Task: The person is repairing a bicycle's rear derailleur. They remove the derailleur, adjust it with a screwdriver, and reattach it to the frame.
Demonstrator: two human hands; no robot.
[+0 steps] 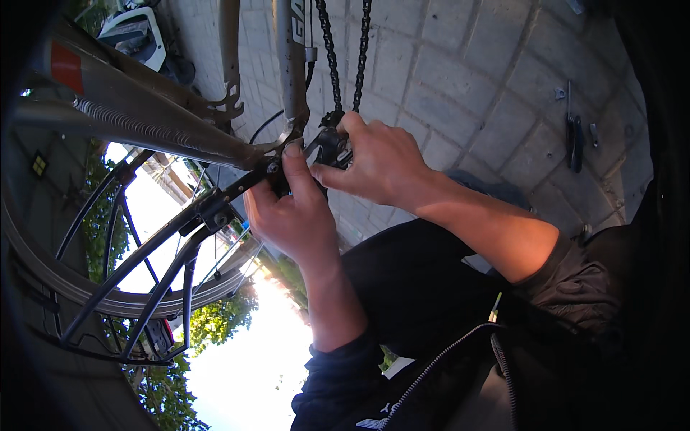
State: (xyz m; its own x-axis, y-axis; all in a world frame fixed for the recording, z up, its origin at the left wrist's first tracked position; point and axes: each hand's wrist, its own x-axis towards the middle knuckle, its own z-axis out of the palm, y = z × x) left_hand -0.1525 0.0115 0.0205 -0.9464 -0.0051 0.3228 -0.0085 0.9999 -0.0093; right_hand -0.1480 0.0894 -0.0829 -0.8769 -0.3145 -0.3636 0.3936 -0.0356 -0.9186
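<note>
A bicycle's rear derailleur (328,146), dark with a silvery part, sits at the frame's rear dropout (293,131). My right hand (388,159) is closed on the derailleur from the right, thumb below and fingers bent over the top. From below, my left hand (296,219) grips the dropout end, its thumb pressed on the metal beside the derailleur and its fingers curled behind. A black chain (328,43) runs down in two strands to the derailleur. My fingers hide part of the derailleur and where it meets the frame.
The grey-brown bicycle frame (154,108) fills the upper left. Under it are a black rear rack (154,244) and a spoked wheel (136,307). On the paving (460,93) at right lie a dark-handled tool (575,144) and small metal parts. A white-and-black object (133,36) stands at the upper left.
</note>
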